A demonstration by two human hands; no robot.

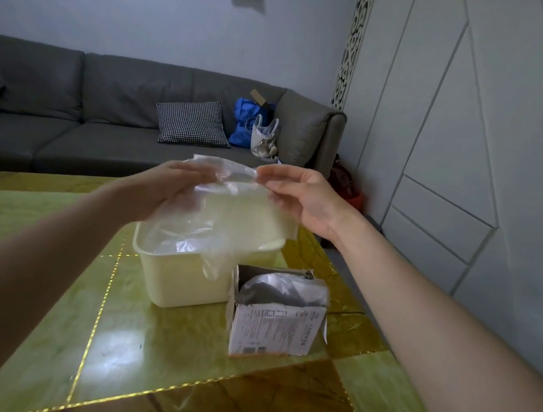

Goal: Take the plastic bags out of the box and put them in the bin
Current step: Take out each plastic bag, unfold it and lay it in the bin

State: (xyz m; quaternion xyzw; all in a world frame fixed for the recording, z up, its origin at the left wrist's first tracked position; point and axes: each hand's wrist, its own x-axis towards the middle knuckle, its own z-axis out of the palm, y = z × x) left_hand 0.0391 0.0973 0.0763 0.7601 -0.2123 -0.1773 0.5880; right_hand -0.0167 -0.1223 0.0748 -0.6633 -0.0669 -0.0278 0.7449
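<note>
From the head camera, both hands are raised above a pale yellow bin (181, 280) that stands on a glossy green and gold tabletop (114, 340). Between them they hold up a clear plastic bag (228, 207). The left hand (175, 189) is partly veiled behind the film, its fingers curled round the bag's left side, while the right hand (302, 196) pinches the bag's upper right edge between thumb and fingertips, palm turned toward the camera. The hands are apart, with the top edge of the bag stretched between them. The bag hangs down from this grip and its lower, crumpled part droops over the bin's open top, sagging past the near rim and reaching toward the box (276, 313). Whether more film already lies inside the bin cannot be told apart from the hanging bag. The box is a small cardboard carton with printed text on its front face; it stands just beside the bin, at the bin's near right corner, with its top torn open. A greyish plastic bag (276, 287) shows inside its opening. Behind the tabletop runs a grey sofa (68, 110) carrying a black and white checked cushion (191, 122), a blue bag (246, 123) and a pale handbag (265, 136) by its right armrest. White panelled cabinets (442, 159) fill the right side.
</note>
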